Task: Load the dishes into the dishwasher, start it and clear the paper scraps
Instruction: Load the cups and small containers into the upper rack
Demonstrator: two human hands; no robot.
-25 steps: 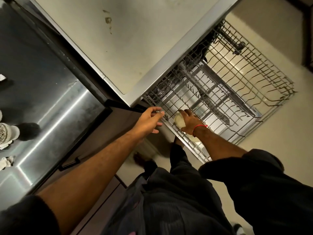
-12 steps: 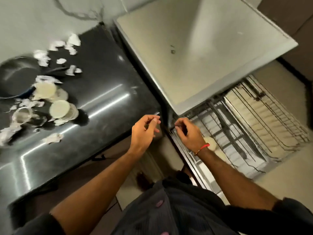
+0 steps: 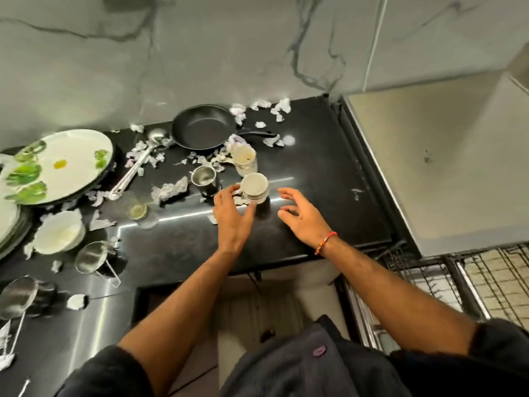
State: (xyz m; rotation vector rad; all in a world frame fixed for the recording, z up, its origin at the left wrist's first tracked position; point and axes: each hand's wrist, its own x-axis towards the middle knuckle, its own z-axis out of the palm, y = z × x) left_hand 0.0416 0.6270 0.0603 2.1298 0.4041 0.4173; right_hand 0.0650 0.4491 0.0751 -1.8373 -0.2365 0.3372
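Fingers of your left hand point(image 3: 233, 216) curl round the white cup point(image 3: 254, 188); your right hand point(image 3: 300, 216) is spread, just beside the cup.

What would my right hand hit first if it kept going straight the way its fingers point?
Probably the white cup: the right hand points up-left toward it over bare counter, though depth is unclear.
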